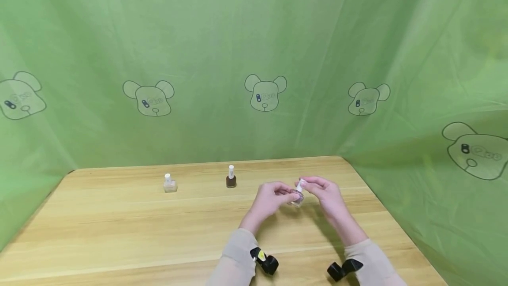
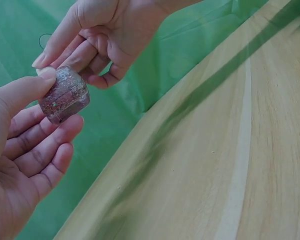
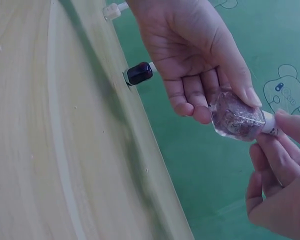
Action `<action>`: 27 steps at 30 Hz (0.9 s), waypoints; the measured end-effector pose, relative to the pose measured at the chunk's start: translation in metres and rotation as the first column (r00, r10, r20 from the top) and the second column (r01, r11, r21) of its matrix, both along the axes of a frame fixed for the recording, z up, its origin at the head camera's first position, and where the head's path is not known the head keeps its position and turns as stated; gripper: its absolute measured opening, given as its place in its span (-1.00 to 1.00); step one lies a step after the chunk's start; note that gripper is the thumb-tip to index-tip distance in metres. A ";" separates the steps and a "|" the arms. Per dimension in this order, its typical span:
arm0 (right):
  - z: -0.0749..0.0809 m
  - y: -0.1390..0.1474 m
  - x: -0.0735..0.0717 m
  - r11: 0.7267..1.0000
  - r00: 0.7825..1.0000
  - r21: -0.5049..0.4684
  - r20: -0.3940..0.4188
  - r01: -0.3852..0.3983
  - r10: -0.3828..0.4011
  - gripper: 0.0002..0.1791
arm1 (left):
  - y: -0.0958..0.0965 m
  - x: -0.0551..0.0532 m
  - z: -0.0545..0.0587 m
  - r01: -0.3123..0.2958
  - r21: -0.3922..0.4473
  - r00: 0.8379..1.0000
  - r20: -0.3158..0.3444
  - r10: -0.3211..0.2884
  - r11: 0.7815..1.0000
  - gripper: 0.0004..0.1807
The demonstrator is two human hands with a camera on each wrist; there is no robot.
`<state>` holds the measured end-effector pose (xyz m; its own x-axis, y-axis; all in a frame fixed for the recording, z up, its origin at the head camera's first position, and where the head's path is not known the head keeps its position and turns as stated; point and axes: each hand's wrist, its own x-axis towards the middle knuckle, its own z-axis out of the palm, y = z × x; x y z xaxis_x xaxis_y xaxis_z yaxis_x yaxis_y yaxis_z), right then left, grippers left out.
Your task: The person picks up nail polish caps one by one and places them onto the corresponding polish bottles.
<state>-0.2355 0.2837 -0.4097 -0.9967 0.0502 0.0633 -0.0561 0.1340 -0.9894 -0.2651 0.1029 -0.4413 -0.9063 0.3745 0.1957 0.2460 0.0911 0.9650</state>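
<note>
A glittery purple nail polish bottle with a white cap is held tilted above the right part of the table. My left hand pinches the glass body between thumb and fingers. The white cap is gripped by the thumb and fingers of my right hand. In the left wrist view the glitter in the bottle shows clearly, while the cap is mostly hidden by fingers. From the right wrist, the bottle and part of its cap are visible, the cap seated against the neck.
A dark nail polish bottle stands upright near the table's back edge. Farther left stands a clear or pale bottle with a white cap. Green curtains with bear-head prints surround the wooden table at the back and sides.
</note>
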 end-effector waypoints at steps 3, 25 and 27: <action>0.002 -0.003 0.002 0.999 0.999 -0.008 0.007 0.050 -0.050 -0.66 | 0.000 0.000 0.001 0.002 -0.017 1.000 0.000 -0.002 1.000 -0.71; -0.001 0.005 -0.004 0.999 0.997 0.013 -0.073 0.032 -0.031 -0.61 | 0.002 -0.005 -0.008 -0.143 0.097 0.990 0.012 0.142 0.985 -0.68; -0.001 0.009 -0.005 0.999 0.995 -0.003 -0.084 0.045 -0.045 -0.60 | 0.002 -0.008 -0.012 -0.185 0.117 0.983 0.034 0.182 0.976 -0.67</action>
<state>-0.2410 0.2925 -0.4111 -0.9846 0.0954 0.1466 -0.1329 0.1373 -0.9816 -0.2731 0.1048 -0.4535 -0.9622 0.1770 0.2071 0.2133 0.0165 0.9769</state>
